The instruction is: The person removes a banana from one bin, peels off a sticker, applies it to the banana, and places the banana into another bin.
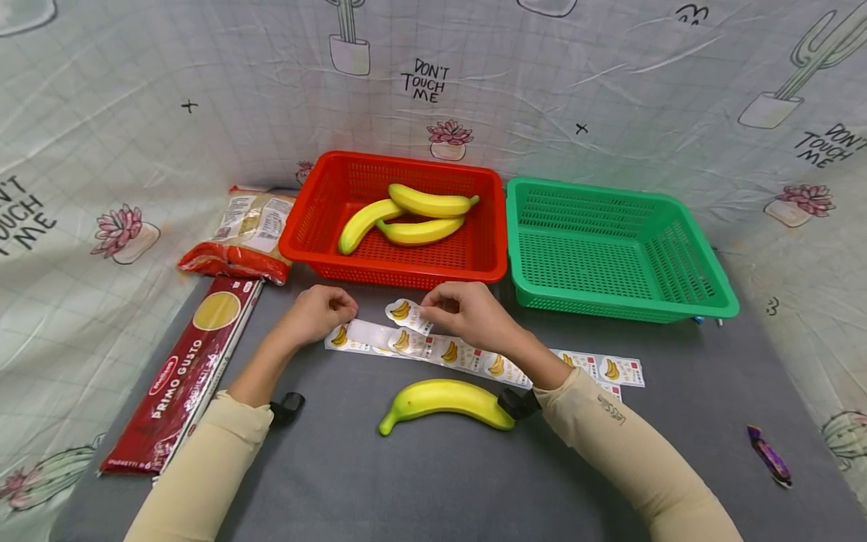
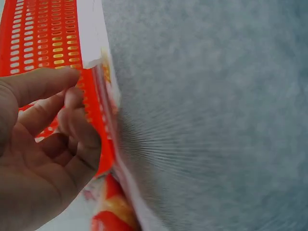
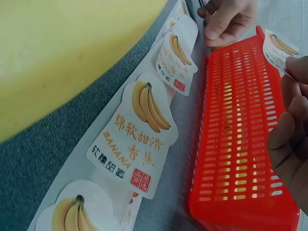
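Banana stickers run in one long strip point(image 1: 474, 355) across the grey mat, just under both hands; one sticker point(image 1: 409, 313) is peeled up from it. About eight stickers show along the strip in the head view, though the forearm hides part of it, so the count is rough. Four bananas are in sight: three point(image 1: 406, 214) in the red basket point(image 1: 308, 218) beyond the hands, and one loose banana point(image 1: 443, 399) on the mat, nearer the person than the strip and partly under the right wrist.

Right hand point(image 1: 467, 310) has its thumb and fingertips pinched on the peeled sticker, holding it just above the strip. Left hand point(image 1: 318, 312) has its fingers curled, pinching the left end of the strip's white backing against the mat; the left wrist view shows the thumb and forefinger closed at the backing's edge.

One green basket point(image 1: 704, 305) stands to the right of the right hand, touching the red one. Left of the left hand lie two pasta packets, a long spaghetti pack point(image 1: 190, 373) and a bag point(image 1: 247, 233). One purple sweet point(image 1: 768, 454) lies well off to the right.
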